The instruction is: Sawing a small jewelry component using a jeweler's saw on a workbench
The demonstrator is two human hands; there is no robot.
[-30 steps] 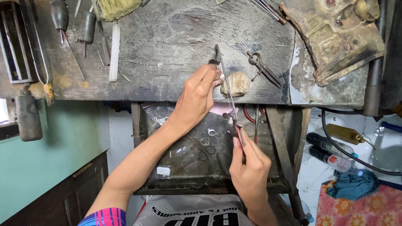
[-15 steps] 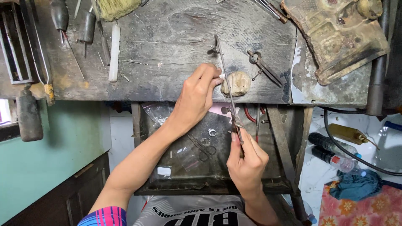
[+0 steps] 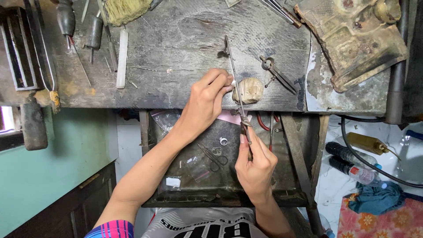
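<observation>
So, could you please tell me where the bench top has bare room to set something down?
The worn bench top is bare between the white stick and the saw frame. Another bare patch lies above the dividers. It is crowded at the top left with hand tools and around both hands.

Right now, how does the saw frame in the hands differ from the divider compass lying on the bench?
The saw frame is long and thin, gripped by the right hand and steadied by the left hand. The divider compass is shorter, with two spread legs, and lies untouched. The frame crosses the bench edge; the compass lies wholly on it. Both are dark metal.
</observation>
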